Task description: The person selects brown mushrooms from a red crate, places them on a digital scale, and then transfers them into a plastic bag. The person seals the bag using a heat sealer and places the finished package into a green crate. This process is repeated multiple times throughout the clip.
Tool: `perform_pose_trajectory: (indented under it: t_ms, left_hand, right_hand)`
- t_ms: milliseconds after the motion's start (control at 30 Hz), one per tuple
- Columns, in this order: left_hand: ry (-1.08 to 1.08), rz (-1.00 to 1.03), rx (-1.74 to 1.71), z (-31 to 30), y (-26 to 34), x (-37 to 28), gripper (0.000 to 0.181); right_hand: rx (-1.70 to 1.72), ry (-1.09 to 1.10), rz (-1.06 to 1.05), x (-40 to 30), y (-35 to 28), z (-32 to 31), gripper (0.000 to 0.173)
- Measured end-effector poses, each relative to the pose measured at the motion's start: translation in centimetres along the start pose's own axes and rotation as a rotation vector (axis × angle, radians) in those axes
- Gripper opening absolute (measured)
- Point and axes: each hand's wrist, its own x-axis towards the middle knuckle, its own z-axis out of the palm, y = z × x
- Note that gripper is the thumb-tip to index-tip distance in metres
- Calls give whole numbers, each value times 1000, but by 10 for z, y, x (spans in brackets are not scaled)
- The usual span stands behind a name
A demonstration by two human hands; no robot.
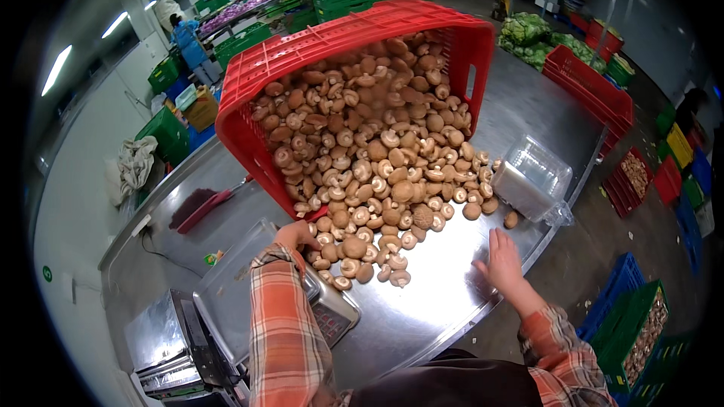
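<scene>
A red plastic crate (317,39) lies tipped on its side on the steel table (435,294), and shiitake mushrooms (390,164) spill from its mouth toward me. At the left edge of the spill, my left hand (297,236) touches the mushrooms; its fingertips are partly hidden, so a grip is not certain. My right hand (503,263) hovers near the table's right edge, fingers extended and nothing in it. Just beyond it, a single mushroom (511,219) lies beside a stack of clear plastic trays (534,175).
A weighing scale (334,316) sits under my left forearm. Further left are a wrapping machine (169,345) and a pink dustpan brush (206,209). Cabbages (523,34) and a red crate (588,96) stand at the far right. A person in blue (189,45) is in the background.
</scene>
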Motion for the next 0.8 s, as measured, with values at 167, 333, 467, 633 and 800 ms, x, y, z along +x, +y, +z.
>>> perform_pose_trajectory:
  t_ms: [167, 333, 467, 633, 800]
  left_hand:
    - [46, 131, -134, 8, -3, 2, 72]
    - [300, 47, 50, 40, 16, -1, 85]
    - [317, 101, -102, 46, 48, -10, 88]
    - [402, 133, -323, 81, 60, -6, 94]
    - [347, 154, -780, 108, 67, 6, 95]
  right_hand:
    - [74, -425, 293, 23, 8, 27, 32]
    - [4, -213, 230, 23, 13, 14, 15]
    - [-227, -10, 271, 25, -7, 8, 16]
    - [109, -282, 561, 25, -110, 6, 70]
    - [352, -452, 730, 29, -163, 2, 60]
